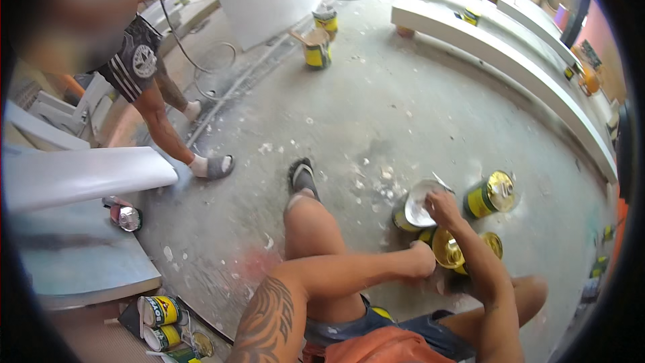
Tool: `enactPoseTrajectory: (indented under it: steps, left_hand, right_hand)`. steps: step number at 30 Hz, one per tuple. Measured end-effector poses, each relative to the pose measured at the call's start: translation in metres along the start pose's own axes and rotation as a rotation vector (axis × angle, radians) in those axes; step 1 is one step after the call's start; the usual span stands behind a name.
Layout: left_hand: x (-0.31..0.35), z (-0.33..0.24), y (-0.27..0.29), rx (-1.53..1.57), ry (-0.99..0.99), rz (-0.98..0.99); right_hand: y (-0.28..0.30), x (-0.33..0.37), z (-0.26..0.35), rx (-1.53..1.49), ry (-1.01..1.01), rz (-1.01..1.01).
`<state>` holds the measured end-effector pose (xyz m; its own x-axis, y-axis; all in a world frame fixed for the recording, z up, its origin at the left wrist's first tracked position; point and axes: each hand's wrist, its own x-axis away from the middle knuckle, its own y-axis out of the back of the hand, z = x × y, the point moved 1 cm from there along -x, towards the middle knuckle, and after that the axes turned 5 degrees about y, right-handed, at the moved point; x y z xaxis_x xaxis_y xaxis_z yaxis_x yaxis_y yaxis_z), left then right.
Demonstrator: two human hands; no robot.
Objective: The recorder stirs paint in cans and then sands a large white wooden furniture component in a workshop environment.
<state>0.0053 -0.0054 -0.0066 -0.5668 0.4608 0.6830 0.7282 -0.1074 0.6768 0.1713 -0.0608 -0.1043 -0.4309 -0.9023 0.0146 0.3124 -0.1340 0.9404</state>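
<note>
An open can [401, 218] with white stuff inside stands on the floor at right centre. My right hand [441, 209] is over its right rim with the fingers curled together. What they hold is too small to make out. A thin pale strip [441, 180] sticks out past the can's far rim. My left hand [422, 259] is closed just below that can, beside a golden-topped can [446, 245]. Its fingertips are hidden, so I cannot tell what is in them. Another gold-topped can [493, 245] and a yellow-green can with a shiny lid [500, 191] stand to the right.
At the left a person [158, 87] in dark shorts stands by a dark hose [185, 54]. A long white beam [504, 60] curves along the right. Two cans [317, 54] stand beyond. Near left are a pale panel [87, 235], a white board [94, 171] and tipped cans [160, 323].
</note>
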Motion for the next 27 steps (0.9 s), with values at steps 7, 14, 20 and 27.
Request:
enactPoseTrajectory:
  steps: [7, 14, 20, 27]
  left_hand:
    - [-0.034, 0.002, -0.008, -0.019, 0.053, 0.039]
    - [-0.023, 0.011, 0.003, -0.053, -0.020, -0.044]
    - [-0.022, 0.008, 0.001, -0.110, -0.062, -0.055]
    - [-0.038, 0.011, -0.012, -0.026, -0.009, -0.062]
  right_hand:
    - [0.035, -0.005, -0.023, 0.167, -0.114, 0.369]
    - [0.018, -0.017, -0.010, 0.149, 0.069, -0.143]
    - [0.020, 0.002, -0.032, 0.011, 0.018, 0.232]
    - [0.024, -0.015, -0.018, 0.245, -0.100, -0.075]
